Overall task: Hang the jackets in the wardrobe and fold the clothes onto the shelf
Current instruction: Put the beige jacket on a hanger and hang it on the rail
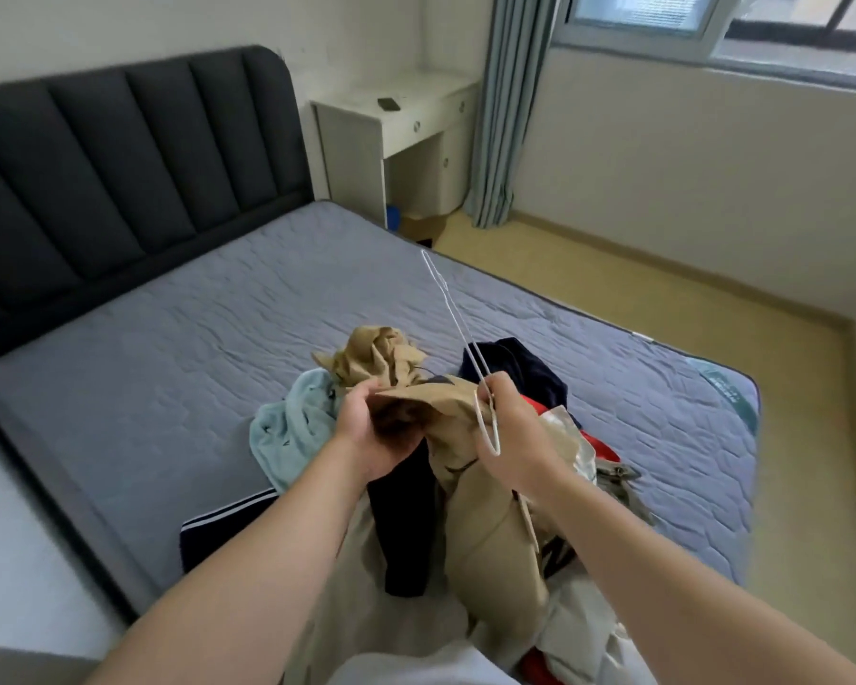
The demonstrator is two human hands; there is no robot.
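Crowding the bed's (169, 348) near end, a clothes heap (292, 427) is being worked, tan jacket (485, 536) being gripped by the left hand (371, 432), white wire hanger (458, 333) being pinched in the right hand (510, 437), bare mattress lying open toward the headboard (119, 160), floor (663, 299) lying open rightward.

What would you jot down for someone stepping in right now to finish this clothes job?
Left hand grips the tan jacket at its opening. Right hand holds a white wire hanger by its hook end, not yet inside the jacket. The light blue garment, dark navy clothes and red item lie piled on the bed. Nothing here looks hung or folded yet; no wardrobe in view.
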